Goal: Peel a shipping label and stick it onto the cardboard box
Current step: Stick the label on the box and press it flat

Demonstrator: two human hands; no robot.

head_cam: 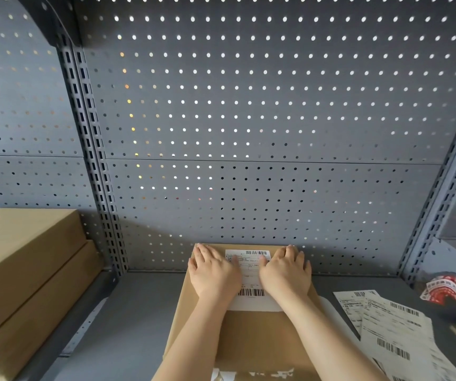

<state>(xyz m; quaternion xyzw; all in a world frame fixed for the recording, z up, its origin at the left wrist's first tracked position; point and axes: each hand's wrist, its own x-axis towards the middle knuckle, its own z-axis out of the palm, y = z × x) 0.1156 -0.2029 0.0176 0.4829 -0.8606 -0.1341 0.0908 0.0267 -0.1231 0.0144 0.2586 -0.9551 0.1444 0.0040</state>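
Stacked boxes: two plain brown cardboard boxes, one on the other, at the left edge of the grey shelf; no printing readable.
Pegboard: grey perforated back panel behind the shelf, with slotted uprights at left and right.
Cardboard box: lies flat at the middle of the shelf, far edge against the pegboard, near edge running out of view at the bottom; long axis runs from near edge to far edge. Torn white tape remnants show near the bottom of its top face.
Left hand: open and flat, palm down, fingers together and pointing to the far edge; it presses on the left part of the label and on the box top beside it. It grips nothing.
Shipping label: white, lying flat on the far half of the box top, between and under the two hands; long axis runs the same way as the box. One barcode sits at its far end, another at its near end. The small print between them is too blurred to read.
Right hand: open and flat, palm down, fingers pointing to the far edge; it presses on the right part of the label. It grips nothing.
Loose label sheets: several white sheets with barcodes, overlapping, on the shelf just beside the box toward the right edge; text not legible.
Red-and-white packaging: crumpled, at the far right corner of the shelf; its writing cannot be read.
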